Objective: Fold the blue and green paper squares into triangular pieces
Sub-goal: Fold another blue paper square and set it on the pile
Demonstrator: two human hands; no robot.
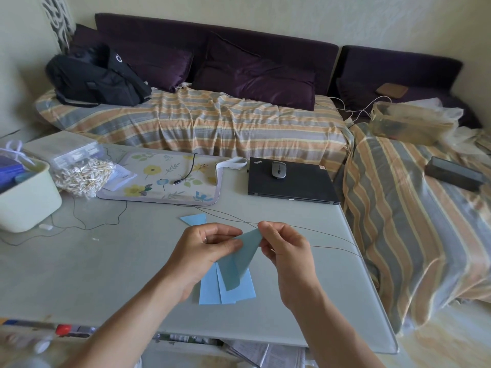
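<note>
A blue paper (240, 257), partly folded, hangs above the grey table (106, 274). My left hand (204, 248) pinches its upper left part and my right hand (285, 247) pinches its top corner. Below the held sheet, a few flat blue paper squares (228, 292) lie overlapped on the table. A folded blue triangular piece (194, 219) lies farther back on the table. No green paper shows.
A black laptop (289, 181) with a grey mouse (279, 169) sits at the back right. A floral mat (164, 179), a bag of small clips (82, 176) and a pale bin (26, 200) stand at the back left. Thin wires (305, 229) cross the table. A striped sofa (212, 120) lies behind.
</note>
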